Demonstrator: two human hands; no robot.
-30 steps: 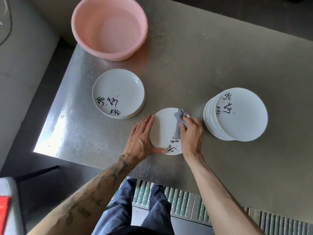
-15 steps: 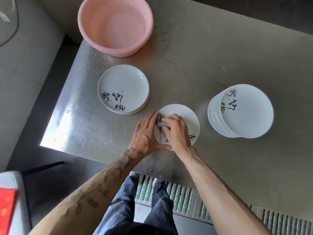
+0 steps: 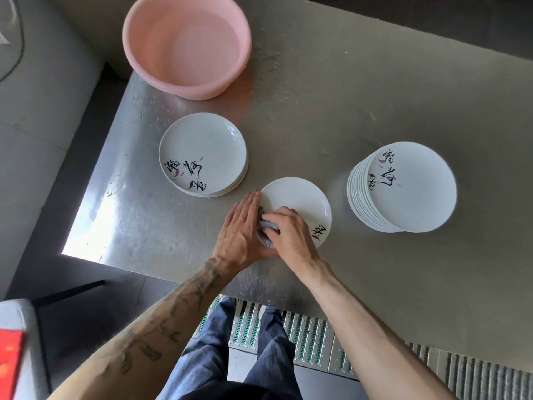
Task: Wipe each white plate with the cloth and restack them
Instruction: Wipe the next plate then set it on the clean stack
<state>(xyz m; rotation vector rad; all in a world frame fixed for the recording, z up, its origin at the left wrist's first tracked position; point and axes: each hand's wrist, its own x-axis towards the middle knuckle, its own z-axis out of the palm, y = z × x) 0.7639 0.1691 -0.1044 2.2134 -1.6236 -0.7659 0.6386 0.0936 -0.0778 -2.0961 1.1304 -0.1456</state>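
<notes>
A single white plate with black brush lettering lies flat on the metal table near its front edge. My right hand presses a small grey cloth onto the plate's left part. My left hand lies flat with its fingers together against the plate's left rim, its thumb along the near rim, steadying it. A low stack of white plates sits to the left. A tall stack of white plates stands to the right.
A pink plastic basin stands at the table's back left corner. The steel table ends at a left edge and a front edge near my legs. A floor grate runs below the front edge.
My right hand has swept the cloth from the plate's upper middle to its left side, next to my left hand. The plate has turned, so its lettering now sits at the right.
</notes>
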